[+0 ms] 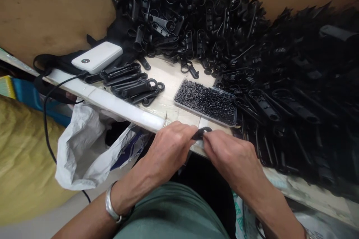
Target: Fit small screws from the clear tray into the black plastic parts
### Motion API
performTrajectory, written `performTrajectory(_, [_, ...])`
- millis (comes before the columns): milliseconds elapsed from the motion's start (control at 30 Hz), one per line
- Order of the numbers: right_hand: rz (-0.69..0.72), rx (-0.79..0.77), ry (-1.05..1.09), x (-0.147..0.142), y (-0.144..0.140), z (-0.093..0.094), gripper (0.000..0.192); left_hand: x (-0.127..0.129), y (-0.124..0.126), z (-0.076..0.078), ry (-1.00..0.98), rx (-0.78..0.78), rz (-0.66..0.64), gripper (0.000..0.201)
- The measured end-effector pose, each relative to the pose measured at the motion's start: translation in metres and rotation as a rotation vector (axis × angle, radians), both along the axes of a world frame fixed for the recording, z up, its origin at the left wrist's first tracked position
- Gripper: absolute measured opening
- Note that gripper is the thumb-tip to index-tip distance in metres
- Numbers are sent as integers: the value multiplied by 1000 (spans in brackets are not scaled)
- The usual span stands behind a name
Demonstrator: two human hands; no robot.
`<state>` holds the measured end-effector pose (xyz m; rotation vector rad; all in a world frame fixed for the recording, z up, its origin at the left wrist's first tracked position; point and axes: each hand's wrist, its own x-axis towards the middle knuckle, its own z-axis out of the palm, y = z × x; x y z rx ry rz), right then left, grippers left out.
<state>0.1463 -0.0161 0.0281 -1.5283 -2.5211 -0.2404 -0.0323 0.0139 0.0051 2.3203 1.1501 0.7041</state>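
Both hands meet at the near edge of the bench (179, 82), just in front of a clear tray of small black pieces (206, 101). The left hand (168, 149) and the right hand (234, 160) each pinch one end of a single black plastic clip (201, 133), fingers curled tight around it, so the clip sits between the two hands, directly below the tray's near rim. A metal bracelet (111, 206) circles the left wrist.

To the left of the tray lies a short row of assembled black clips (131, 82), and beyond that row a white power bank (97, 57) with a black cable (46, 119) trailing off the bench edge. Behind and to the right of the tray, a large heap of black clips (252, 52) covers the bench. Below the bench edge, left of the tray, an open white plastic bag (81, 149) hangs.
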Motion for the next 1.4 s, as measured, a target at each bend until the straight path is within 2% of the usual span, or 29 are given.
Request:
performTrajectory(200, [-66,-141,-30,-3,-1,3,19,0,2,-1,-13,-17,-22,18])
performTrajectory(467, [-214,-415,300,-6,4,13,21,0,-1,2,36,-87,-80,34])
performTrajectory(700, [-320,-527,372,-3,16,15,22,0,-3,-3,79,-39,-122,35])
performTrajectory(800, [-322,-558,328,-5,19,17,26,-1,-3,-3,87,-33,-125,35])
performTrajectory(933, [-335,-524,243,-8,22,23,27,-2,-3,0,102,-34,-142,33])
performTrajectory(1133, [-306,-575,241,-9,27,26,28,-3,-2,-2,92,-51,-165,33])
performTrajectory(1400, [-266,-451,-182,-21,20,26,21,-3,-1,-2,100,-38,-176,27])
